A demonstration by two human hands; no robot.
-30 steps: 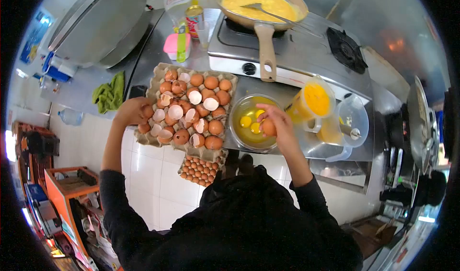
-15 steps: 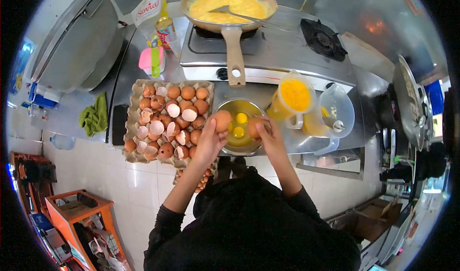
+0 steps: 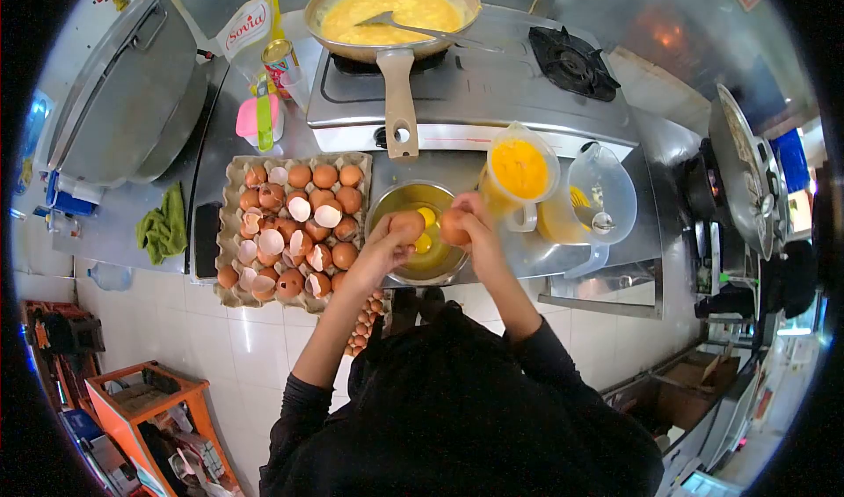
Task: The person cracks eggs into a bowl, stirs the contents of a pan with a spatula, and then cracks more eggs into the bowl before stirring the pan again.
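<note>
Gripping, left hand point(image 3: 378, 251): fingers closed around a brown egg point(image 3: 406, 226); squeezing too hard could crush shell into the bowl
Right hand point(image 3: 482, 237): thumb and fingers clasped on another egg point(image 3: 454, 227), near the first; a hard knock between them could send white over the rim
Bowl point(image 3: 432, 277): beneath both eggs, yolks point(image 3: 423, 243) inside; falling shell could break them
Full jug point(image 3: 504, 201): just right of the bowl; a swinging wrist could tip it
Egg carton point(image 3: 230, 298): left, holding broken shells point(image 3: 272, 242); brushing past could scatter fragments
Pan point(image 3: 398, 54): handle over the stove front; a sleeve could snag it
</note>
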